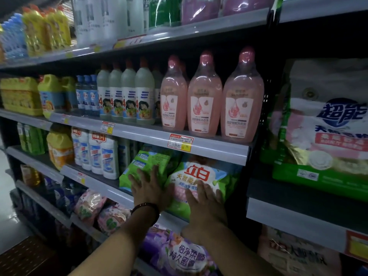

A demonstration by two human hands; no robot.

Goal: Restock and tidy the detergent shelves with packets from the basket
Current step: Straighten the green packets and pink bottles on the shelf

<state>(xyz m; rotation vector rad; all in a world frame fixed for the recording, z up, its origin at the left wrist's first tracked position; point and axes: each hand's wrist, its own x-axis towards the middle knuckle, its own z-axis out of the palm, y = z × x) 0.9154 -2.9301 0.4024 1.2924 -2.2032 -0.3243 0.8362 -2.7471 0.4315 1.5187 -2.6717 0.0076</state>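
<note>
Both hands are lying flat, fingers straight: left hand (148, 185) pressing the green packet (146, 166), right hand (203, 204) pressing the white-fronted packet (201, 176), both standing on the shelf (111, 191) under pink bottles (205, 100).

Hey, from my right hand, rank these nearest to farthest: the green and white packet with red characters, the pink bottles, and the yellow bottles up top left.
1. Green and white packet: directly under the right hand, which presses flat on it.
2. Pink bottles: one shelf up, straight above.
3. Yellow bottles: top shelf, far left.
</note>
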